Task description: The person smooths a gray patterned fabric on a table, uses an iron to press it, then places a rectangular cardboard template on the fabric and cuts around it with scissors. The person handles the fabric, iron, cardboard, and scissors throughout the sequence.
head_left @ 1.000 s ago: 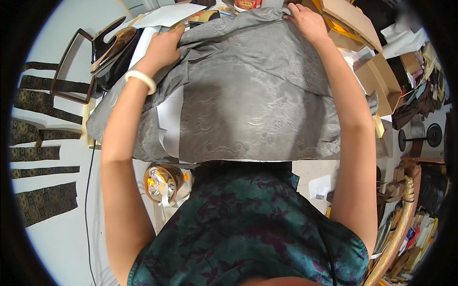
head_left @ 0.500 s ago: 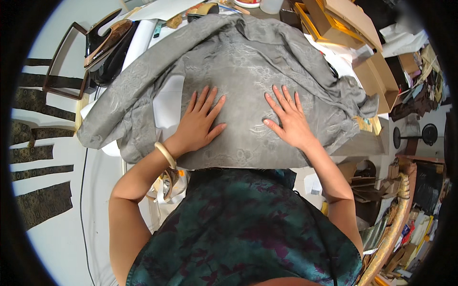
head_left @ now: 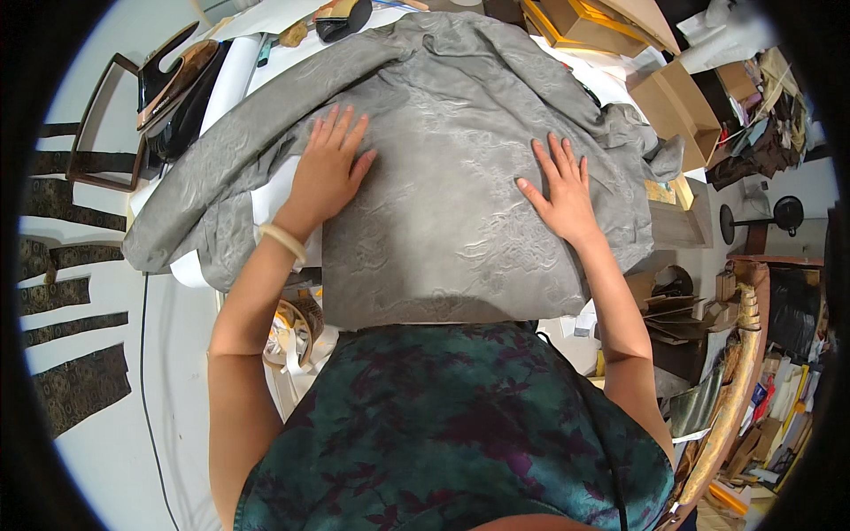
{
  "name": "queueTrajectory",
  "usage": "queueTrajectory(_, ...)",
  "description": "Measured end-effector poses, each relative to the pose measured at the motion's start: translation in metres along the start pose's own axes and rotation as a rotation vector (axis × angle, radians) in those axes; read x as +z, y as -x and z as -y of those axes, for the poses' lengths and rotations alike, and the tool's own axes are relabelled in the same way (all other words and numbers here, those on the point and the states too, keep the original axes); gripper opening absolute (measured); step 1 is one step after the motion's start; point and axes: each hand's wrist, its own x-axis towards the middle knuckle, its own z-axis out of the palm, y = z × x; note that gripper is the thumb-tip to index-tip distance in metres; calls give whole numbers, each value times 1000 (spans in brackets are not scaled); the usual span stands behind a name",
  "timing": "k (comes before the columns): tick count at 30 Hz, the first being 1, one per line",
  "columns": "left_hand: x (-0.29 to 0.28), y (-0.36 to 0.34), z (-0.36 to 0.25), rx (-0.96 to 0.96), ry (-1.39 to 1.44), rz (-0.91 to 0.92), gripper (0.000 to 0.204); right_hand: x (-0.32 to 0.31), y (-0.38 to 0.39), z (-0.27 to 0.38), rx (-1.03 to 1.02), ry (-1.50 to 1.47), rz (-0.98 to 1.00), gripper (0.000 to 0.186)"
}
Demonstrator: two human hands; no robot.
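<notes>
A grey patterned garment [head_left: 434,203] lies spread over a table, with one long sleeve [head_left: 212,177] reaching down to the left and the other bunched at the right. My left hand [head_left: 328,168] rests flat on its left side, fingers stretched away from me. On the right side my right hand [head_left: 563,196] lies flat too, fingers spread. Neither hand grips the cloth. Between them the fabric is fairly smooth, while folds gather toward its far end. The near edge hangs beside my body.
A clothes iron [head_left: 181,84] stands at the far left beside a brown frame [head_left: 73,159]. Dark patterned fabric strips [head_left: 80,389] are at the left. Cardboard boxes [head_left: 677,115] sit at the back right. A fan [head_left: 786,214] and a long roll [head_left: 722,434] are farther right.
Both hands have slid outward and away from me over the cloth, the left one toward the garment's far left. The smooth area between them now shows wider.
</notes>
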Motion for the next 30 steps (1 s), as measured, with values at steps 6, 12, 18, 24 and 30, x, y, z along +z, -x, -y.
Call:
queueTrajectory(6,25,12,-3,-147,-3,90,79,-3,15,-23,77,2,29,91)
queueTrajectory(12,11,29,2,-128,67,85,82,-25,15,0,6,19,-105,74)
queueTrajectory(18,-9,26,-16,17,-92,53,80,-9,-10,8,-133,-75,-43,69)
queueTrajectory(24,8,40,-14,-74,107,-14,82,-35,-51,34,-88,163,-11,68)
queueTrajectory(30,-1,42,-16,-104,160,-67,76,-61,-295,166,-602,-303,-310,43)
